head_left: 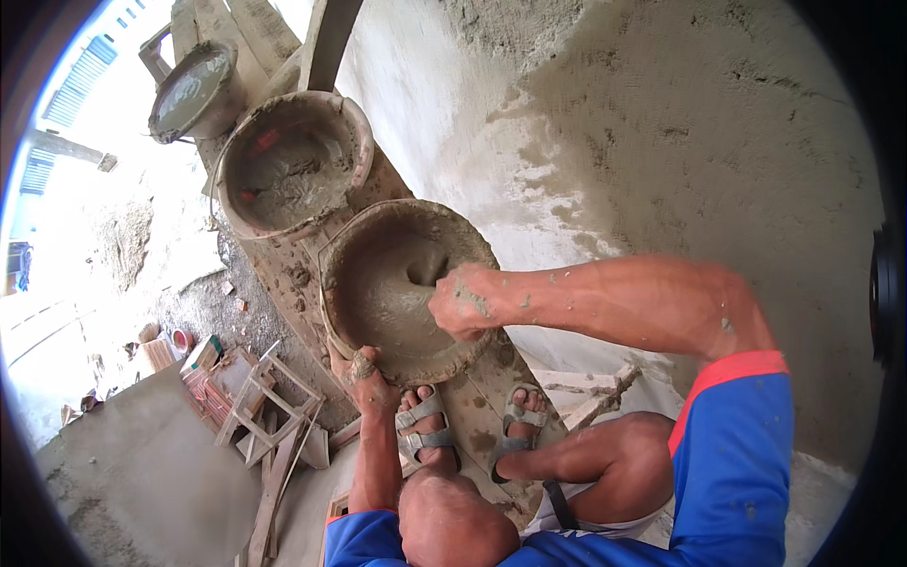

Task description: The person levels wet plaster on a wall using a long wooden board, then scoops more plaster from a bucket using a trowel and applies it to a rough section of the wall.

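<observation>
A round mortar-caked bucket point(416, 364) stands on the planks just ahead of my feet. Wet grey mortar point(378, 307) lies inside it, with a dark hollow beside my right fist. My right hand point(465, 300) is closed over the bucket's right side, its knuckles smeared with mortar. Whatever it grips is hidden by the hand and the mortar. At the bucket's near left side, my left hand point(367, 380) is closed on the rim.
Beyond stand a second mortar bucket point(359, 151) and a smaller basin point(222, 109) of greyish liquid. A partly wet plastered wall point(661, 151) rises on the right. Below the plank's point(482, 402) left edge lie a wooden frame point(274, 406) and scrap wood. An upright post point(329, 42) stands at the far end.
</observation>
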`<state>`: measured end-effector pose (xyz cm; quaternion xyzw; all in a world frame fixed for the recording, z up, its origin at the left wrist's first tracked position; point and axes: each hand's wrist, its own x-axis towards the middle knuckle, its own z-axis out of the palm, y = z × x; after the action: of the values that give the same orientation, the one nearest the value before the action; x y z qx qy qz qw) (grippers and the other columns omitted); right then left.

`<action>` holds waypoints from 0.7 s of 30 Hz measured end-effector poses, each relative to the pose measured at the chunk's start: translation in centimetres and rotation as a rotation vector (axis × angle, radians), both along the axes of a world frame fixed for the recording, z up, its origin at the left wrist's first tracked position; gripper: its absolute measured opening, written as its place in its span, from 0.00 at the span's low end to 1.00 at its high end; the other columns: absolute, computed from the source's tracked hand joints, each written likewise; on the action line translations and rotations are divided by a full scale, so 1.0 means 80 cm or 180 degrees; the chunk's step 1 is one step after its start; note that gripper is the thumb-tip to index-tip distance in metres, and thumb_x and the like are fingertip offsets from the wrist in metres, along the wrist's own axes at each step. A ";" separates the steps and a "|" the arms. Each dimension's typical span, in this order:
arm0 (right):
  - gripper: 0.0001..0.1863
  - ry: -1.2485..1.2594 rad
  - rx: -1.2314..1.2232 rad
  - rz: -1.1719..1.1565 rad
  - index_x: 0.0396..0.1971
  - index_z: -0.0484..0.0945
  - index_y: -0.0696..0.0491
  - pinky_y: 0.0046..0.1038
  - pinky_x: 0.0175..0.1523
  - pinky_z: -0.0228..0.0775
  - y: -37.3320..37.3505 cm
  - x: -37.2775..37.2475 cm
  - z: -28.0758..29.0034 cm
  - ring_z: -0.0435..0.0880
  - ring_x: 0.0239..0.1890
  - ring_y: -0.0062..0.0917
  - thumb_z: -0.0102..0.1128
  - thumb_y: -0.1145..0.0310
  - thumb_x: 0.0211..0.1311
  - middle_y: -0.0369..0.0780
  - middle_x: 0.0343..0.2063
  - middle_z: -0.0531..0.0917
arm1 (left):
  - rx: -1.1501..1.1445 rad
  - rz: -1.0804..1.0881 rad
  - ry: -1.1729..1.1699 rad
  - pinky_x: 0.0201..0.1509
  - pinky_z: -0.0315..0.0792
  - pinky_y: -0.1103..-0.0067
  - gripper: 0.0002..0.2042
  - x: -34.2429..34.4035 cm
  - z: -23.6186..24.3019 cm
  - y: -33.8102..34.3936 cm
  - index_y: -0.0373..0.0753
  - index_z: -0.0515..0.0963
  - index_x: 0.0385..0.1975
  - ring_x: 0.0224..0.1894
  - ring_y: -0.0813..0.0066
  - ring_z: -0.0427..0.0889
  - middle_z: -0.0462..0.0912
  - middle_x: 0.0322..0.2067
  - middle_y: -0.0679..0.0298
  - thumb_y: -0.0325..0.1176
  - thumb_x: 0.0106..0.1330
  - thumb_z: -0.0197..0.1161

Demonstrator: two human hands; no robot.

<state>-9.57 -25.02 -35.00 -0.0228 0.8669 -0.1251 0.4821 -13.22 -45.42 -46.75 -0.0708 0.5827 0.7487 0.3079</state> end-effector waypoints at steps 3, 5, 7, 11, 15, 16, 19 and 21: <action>0.15 -0.0107 -0.0329 -0.0530 0.35 0.83 0.58 0.39 0.40 0.77 -0.015 0.021 -0.031 0.85 0.37 0.40 0.52 0.73 0.47 0.51 0.33 0.84 | 0.0121 0.0018 -0.0136 0.43 0.71 0.78 0.29 0.008 0.021 0.014 0.34 0.66 0.55 0.36 0.73 0.72 0.71 0.40 0.64 0.20 0.46 0.49; 0.16 -0.0179 -0.0714 -0.1333 0.34 0.82 0.60 0.43 0.41 0.75 -0.019 0.019 -0.017 0.84 0.37 0.44 0.50 0.73 0.47 0.55 0.33 0.82 | 0.0138 0.0096 -0.0090 0.43 0.71 0.78 0.29 0.003 0.025 0.009 0.34 0.66 0.55 0.36 0.73 0.72 0.71 0.39 0.63 0.21 0.46 0.50; 0.12 0.0142 -0.0782 -0.1584 0.28 0.81 0.62 0.44 0.39 0.75 -0.011 0.029 0.008 0.84 0.34 0.46 0.50 0.73 0.47 0.55 0.29 0.82 | 0.0508 0.0113 -0.0328 0.41 0.71 0.79 0.28 0.001 0.024 0.006 0.34 0.66 0.54 0.36 0.74 0.72 0.72 0.39 0.64 0.21 0.46 0.51; 0.12 0.0999 0.0060 -0.1238 0.38 0.76 0.56 0.43 0.37 0.74 -0.001 0.034 0.087 0.82 0.29 0.47 0.56 0.68 0.54 0.52 0.23 0.80 | -0.0003 -0.0128 0.0050 0.35 0.69 0.81 0.24 -0.012 0.007 -0.018 0.35 0.68 0.49 0.34 0.77 0.71 0.71 0.35 0.67 0.23 0.47 0.55; 0.13 0.1654 0.1321 -0.0653 0.39 0.78 0.53 0.37 0.32 0.76 0.008 0.024 0.026 0.83 0.27 0.39 0.55 0.70 0.53 0.43 0.30 0.82 | 0.0130 -0.0204 -0.0108 0.38 0.68 0.81 0.20 -0.014 0.020 -0.003 0.37 0.70 0.46 0.35 0.77 0.70 0.71 0.36 0.67 0.24 0.49 0.56; 0.12 0.1615 0.1212 -0.0609 0.37 0.78 0.54 0.36 0.31 0.76 0.007 0.021 0.013 0.83 0.27 0.37 0.55 0.70 0.52 0.43 0.28 0.82 | 0.0196 -0.0260 -0.0090 0.38 0.68 0.81 0.20 -0.009 -0.007 -0.014 0.37 0.70 0.46 0.35 0.77 0.70 0.71 0.36 0.67 0.24 0.49 0.56; 0.08 0.1448 0.1125 -0.0264 0.25 0.84 0.53 0.34 0.28 0.75 -0.002 0.048 -0.050 0.84 0.30 0.33 0.59 0.68 0.45 0.42 0.24 0.84 | 0.0053 -0.0406 -0.0983 0.24 0.67 0.79 0.10 -0.002 -0.122 -0.059 0.49 0.76 0.35 0.29 0.80 0.73 0.74 0.27 0.75 0.43 0.60 0.64; 0.10 0.0826 0.1000 -0.0046 0.27 0.86 0.52 0.38 0.30 0.76 -0.030 0.032 -0.037 0.85 0.31 0.33 0.61 0.67 0.44 0.42 0.27 0.85 | -0.0216 -0.0495 -0.0777 0.27 0.69 0.77 0.10 -0.005 -0.152 -0.073 0.47 0.76 0.37 0.31 0.79 0.73 0.75 0.29 0.72 0.44 0.64 0.57</action>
<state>-6.98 -27.40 -37.96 0.0429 0.9307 0.0123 0.3630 -13.64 -51.29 -58.95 -0.1263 0.5697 0.6883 0.4309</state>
